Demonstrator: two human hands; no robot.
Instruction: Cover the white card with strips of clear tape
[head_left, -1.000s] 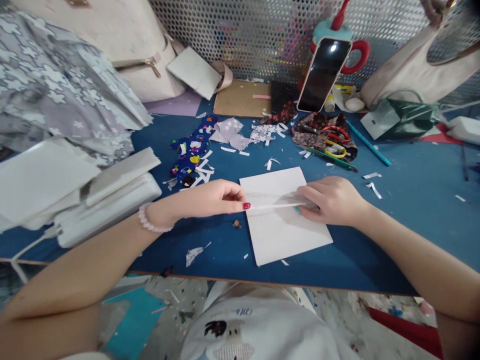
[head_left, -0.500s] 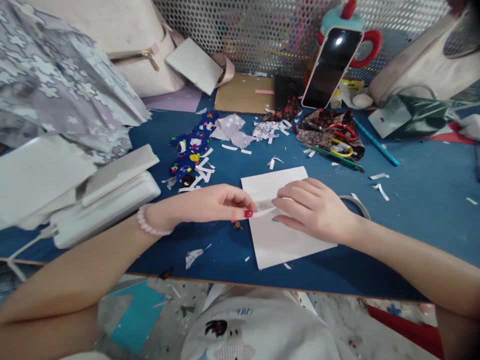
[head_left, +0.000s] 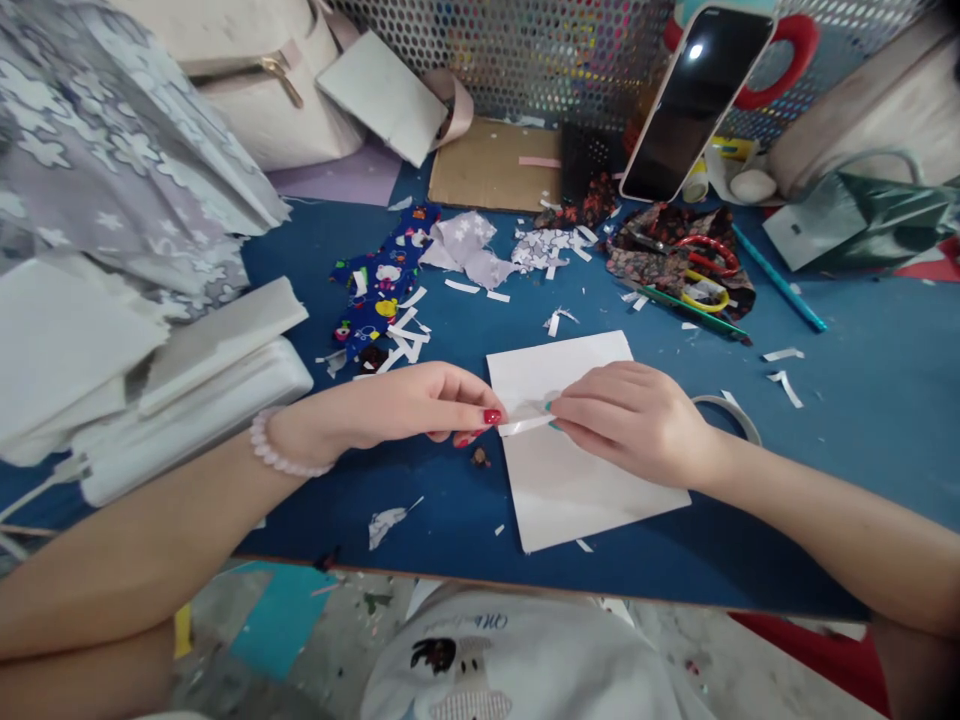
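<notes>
A white sheet or card [head_left: 600, 490] lies slightly turned on the blue table, in front of my body. Above its left part stretches a narrow white strip of tape [head_left: 523, 426]. My left hand [head_left: 435, 402], with red nails, pinches the strip's left end at the card's left edge. At the other end, the fingertips of my right hand [head_left: 634, 415] are closed on the strip over the middle of the card. Partly behind my right wrist is a tape roll [head_left: 731, 412], lying flat.
Scissors with red and yellow handles [head_left: 705, 270] rest on dark floral cloth at the back right, beside a blue pencil [head_left: 780, 278]. A phone [head_left: 697, 105] stands upright behind. Fabric scraps [head_left: 386, 275] and white paper bits surround the card; stacked white boards [head_left: 217, 350] sit left.
More of the white strip shows between my hands, and my left fingers have shifted slightly along its end. The camera view has moved a little; the card stays on the table.
</notes>
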